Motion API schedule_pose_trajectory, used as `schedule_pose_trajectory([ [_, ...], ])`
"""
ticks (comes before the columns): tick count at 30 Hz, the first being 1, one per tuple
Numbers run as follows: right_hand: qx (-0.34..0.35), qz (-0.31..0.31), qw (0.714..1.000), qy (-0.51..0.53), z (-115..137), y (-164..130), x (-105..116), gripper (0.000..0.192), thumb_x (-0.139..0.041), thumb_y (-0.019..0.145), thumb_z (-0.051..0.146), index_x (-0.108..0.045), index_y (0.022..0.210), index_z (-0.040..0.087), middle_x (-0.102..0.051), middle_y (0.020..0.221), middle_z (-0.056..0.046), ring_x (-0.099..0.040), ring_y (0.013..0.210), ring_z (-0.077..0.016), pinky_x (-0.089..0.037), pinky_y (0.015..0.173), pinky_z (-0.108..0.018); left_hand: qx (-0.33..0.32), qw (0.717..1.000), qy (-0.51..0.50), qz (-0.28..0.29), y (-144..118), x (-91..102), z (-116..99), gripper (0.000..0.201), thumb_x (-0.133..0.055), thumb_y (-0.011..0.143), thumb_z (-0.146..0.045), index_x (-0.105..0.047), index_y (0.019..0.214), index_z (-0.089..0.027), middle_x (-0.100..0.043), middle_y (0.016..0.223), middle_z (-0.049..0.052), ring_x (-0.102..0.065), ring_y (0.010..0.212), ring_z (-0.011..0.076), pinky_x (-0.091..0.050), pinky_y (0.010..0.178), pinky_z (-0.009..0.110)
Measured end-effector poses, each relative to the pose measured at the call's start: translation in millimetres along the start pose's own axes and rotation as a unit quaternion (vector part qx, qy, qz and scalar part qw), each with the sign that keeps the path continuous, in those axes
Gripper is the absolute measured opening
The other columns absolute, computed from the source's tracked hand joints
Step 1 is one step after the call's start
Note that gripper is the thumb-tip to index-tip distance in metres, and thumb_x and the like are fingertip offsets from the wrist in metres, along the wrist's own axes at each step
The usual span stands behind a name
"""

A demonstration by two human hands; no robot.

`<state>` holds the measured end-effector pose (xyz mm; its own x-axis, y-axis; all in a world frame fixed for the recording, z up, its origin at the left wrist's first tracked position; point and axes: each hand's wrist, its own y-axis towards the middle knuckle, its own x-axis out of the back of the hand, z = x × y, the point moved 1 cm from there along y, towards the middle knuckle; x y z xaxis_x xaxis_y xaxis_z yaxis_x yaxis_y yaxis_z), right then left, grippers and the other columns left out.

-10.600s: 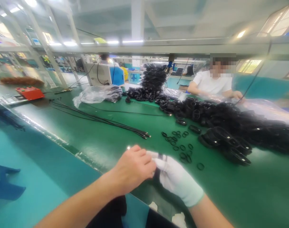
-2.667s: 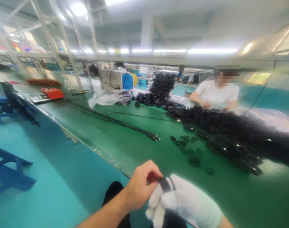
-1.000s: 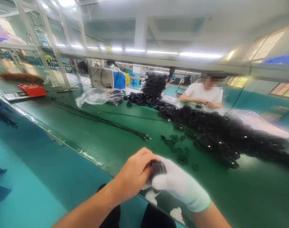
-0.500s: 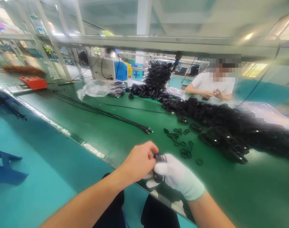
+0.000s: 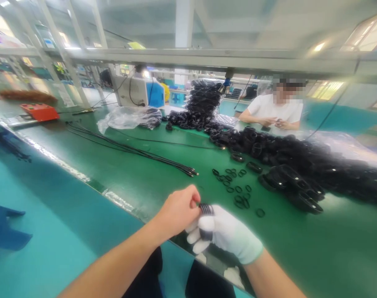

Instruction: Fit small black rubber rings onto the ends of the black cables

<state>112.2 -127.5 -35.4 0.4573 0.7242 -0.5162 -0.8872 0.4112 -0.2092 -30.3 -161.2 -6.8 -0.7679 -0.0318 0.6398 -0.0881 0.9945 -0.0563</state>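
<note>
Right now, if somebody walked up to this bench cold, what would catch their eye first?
Probably the long heap of black parts on the right of the green table. Up close, a bare left hand and a white-gloved right hand pinch a bundle of black rings, with loose rings scattered just beyond.

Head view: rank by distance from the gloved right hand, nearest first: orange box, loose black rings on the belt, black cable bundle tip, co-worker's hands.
From the right hand:
1. Loose black rings, just ahead on the belt, slightly right.
2. Black cable bundle tip, ahead, slightly left.
3. Co-worker's hands, far across the belt, right.
4. Orange box, far left end.
</note>
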Motion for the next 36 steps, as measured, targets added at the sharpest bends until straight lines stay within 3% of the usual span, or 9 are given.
schedule_pose_trajectory([
  [5, -0.007, 0.013, 1.000, 0.011, -4, 2, -2, 0.030, -0.070, 0.073, 0.024, -0.064, 0.097, 0.008, -0.064, 0.089, -0.013, -0.064, 0.082, -0.0206, -0.054, 0.063, -0.030, -0.022, 0.999, 0.017, -0.044, -11, 7.0, -3, 0.010, -0.048, 0.072, -0.015, -0.049, 0.063, -0.020, -0.056, 0.060, -0.004, -0.048, 0.057, 0.0107, -0.032, 0.050, 0.020],
  [10, -0.003, 0.006, 1.000, -0.008, -7, 6, -3, 0.029, -0.068, 0.074, 0.025, -0.063, 0.097, 0.007, -0.064, 0.086, -0.012, -0.065, 0.076, -0.0220, -0.055, 0.058, -0.031, -0.025, 0.999, 0.013, -0.034, -7, 3.1, -2, 0.007, -0.050, 0.069, -0.013, -0.051, 0.067, -0.020, -0.056, 0.061, -0.005, -0.048, 0.057, 0.0106, -0.032, 0.051, 0.020],
  [15, 0.002, 0.005, 0.999, 0.044, -9, 6, 6, 0.025, -0.067, 0.075, 0.028, -0.063, 0.089, 0.008, -0.062, 0.081, -0.010, -0.062, 0.066, -0.0162, -0.051, 0.050, -0.025, -0.029, 0.999, 0.013, -0.025, 0, 7.0, 0, 0.009, -0.052, 0.071, -0.014, -0.057, 0.076, -0.021, -0.060, 0.069, -0.004, -0.051, 0.063, 0.0119, -0.035, 0.055, 0.022],
  [18, 0.013, 0.007, 0.994, 0.108, -9, 6, 11, 0.020, -0.063, 0.079, 0.028, -0.062, 0.090, 0.011, -0.060, 0.078, -0.006, -0.059, 0.066, -0.0138, -0.049, 0.053, -0.024, -0.080, 0.996, 0.017, -0.030, -11, 9.1, 1, 0.010, -0.059, 0.073, -0.019, -0.058, 0.083, -0.022, -0.060, 0.080, -0.003, -0.052, 0.073, 0.0135, -0.038, 0.064, 0.024],
  [24, 0.085, 0.013, 0.990, 0.111, -8, 8, 6, 0.013, -0.063, 0.079, 0.022, -0.063, 0.082, 0.009, -0.059, 0.076, -0.006, -0.055, 0.068, -0.0125, -0.048, 0.064, -0.026, -0.203, 0.975, 0.088, 0.022, -37, -2.6, 4, 0.009, -0.066, 0.075, -0.019, -0.059, 0.068, -0.019, -0.061, 0.079, -0.002, -0.049, 0.084, 0.0165, -0.034, 0.078, 0.031],
  [27, 0.026, 0.033, 0.987, 0.153, -9, 7, 7, 0.018, -0.065, 0.078, 0.023, -0.062, 0.091, 0.011, -0.056, 0.073, -0.003, -0.052, 0.064, -0.0112, -0.046, 0.058, -0.025, -0.155, 0.988, 0.007, 0.025, -31, 5.7, 8, 0.002, -0.061, 0.079, -0.020, -0.062, 0.080, -0.021, -0.062, 0.083, -0.002, -0.052, 0.081, 0.0144, -0.038, 0.075, 0.027],
  [30, -0.036, 0.062, 0.981, 0.181, -11, 6, 8, 0.022, -0.066, 0.076, 0.022, -0.059, 0.094, 0.012, -0.054, 0.074, -0.002, -0.052, 0.064, -0.0102, -0.044, 0.053, -0.021, -0.075, 0.994, -0.073, 0.011, -17, 15.3, 12, 0.012, -0.054, 0.080, -0.021, -0.061, 0.090, -0.021, -0.062, 0.080, -0.003, -0.054, 0.072, 0.0121, -0.041, 0.065, 0.023],
  [33, -0.041, 0.037, 0.993, 0.108, -13, 5, 8, 0.026, -0.067, 0.073, 0.022, -0.061, 0.094, 0.009, -0.060, 0.084, -0.009, -0.060, 0.071, -0.0166, -0.052, 0.055, -0.027, -0.051, 0.995, -0.075, 0.035, -6, 12.9, 14, 0.012, -0.054, 0.075, -0.019, -0.061, 0.085, -0.021, -0.061, 0.070, -0.004, -0.054, 0.064, 0.0112, -0.040, 0.058, 0.021],
  [36, -0.032, 0.007, 0.999, 0.040, -13, 5, 7, 0.030, -0.068, 0.072, 0.026, -0.062, 0.094, 0.007, -0.062, 0.092, -0.014, -0.064, 0.075, -0.0212, -0.057, 0.057, -0.034, -0.041, 0.998, -0.043, 0.019, -3, 4.4, 12, 0.013, -0.050, 0.072, -0.014, -0.061, 0.075, -0.020, -0.061, 0.065, -0.004, -0.053, 0.060, 0.0108, -0.037, 0.053, 0.020],
])
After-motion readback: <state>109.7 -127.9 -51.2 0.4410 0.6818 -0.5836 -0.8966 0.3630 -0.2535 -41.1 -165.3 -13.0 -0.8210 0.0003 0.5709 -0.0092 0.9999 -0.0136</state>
